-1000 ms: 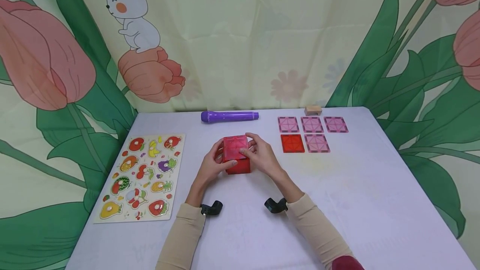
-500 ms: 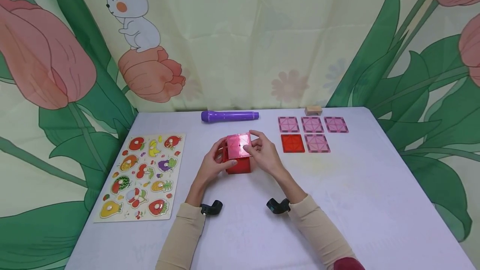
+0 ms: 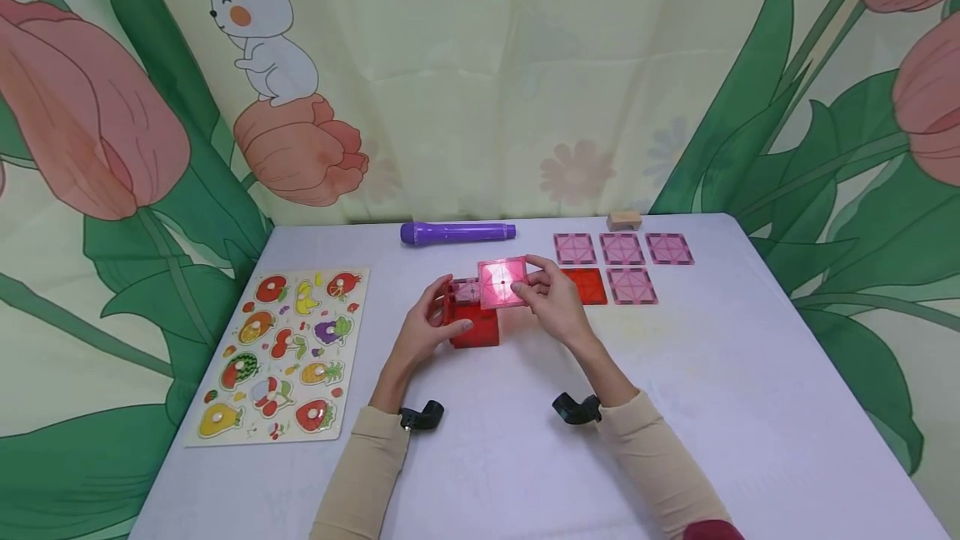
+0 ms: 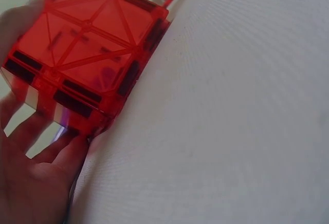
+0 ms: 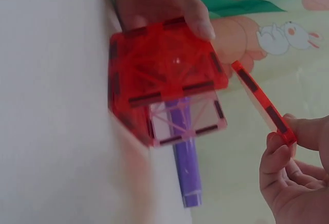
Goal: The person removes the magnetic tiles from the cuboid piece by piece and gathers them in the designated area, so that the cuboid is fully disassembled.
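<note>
My left hand (image 3: 422,330) holds the left side of a small box of red magnetic tiles (image 3: 477,332), thumb on its front and fingers round the side. The box stands on the table with a pink see-through tile (image 5: 187,121) as one wall. Its top is uncovered in the head view. In my right hand (image 3: 557,305), a red magnetic tile (image 5: 263,101) is pinched by its edge between thumb and fingers. That tile is tilted, looks pink with glare in the head view, and is apart from the box in the right wrist view.
Several pink tiles (image 3: 622,249) and one red tile (image 3: 588,285) lie in two rows at the back right. Behind them is a small wooden block (image 3: 624,221). A purple toy microphone (image 3: 459,232) lies near the back edge, and a fruit puzzle board (image 3: 281,357) at left.
The right hand has lifted the red tile off the top of the box and moved it right, exposing the pink wall. The left hand and the box have stayed in place.
</note>
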A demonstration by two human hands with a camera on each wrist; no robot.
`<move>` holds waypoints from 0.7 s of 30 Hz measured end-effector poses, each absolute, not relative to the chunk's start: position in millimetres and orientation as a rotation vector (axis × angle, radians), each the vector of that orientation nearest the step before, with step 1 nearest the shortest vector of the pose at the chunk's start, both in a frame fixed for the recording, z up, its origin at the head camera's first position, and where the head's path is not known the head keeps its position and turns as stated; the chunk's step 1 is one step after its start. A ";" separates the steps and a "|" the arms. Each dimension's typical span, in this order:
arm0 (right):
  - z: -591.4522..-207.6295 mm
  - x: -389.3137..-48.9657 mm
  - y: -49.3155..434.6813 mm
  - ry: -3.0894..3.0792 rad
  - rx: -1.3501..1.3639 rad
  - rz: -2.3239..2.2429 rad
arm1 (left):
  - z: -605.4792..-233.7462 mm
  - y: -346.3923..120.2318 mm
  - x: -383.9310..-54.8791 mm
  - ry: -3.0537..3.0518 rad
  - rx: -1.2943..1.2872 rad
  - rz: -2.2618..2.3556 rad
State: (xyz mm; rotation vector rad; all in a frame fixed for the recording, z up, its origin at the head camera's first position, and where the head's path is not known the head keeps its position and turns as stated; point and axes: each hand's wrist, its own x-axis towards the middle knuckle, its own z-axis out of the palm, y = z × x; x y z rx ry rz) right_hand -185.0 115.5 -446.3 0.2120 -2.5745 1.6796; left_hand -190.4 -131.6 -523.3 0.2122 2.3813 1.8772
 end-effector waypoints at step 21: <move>-451.9 -178.9 181.1 -2.528 -0.022 1.579 | -515.2 -131.6 -188.0 2.357 0.156 1.838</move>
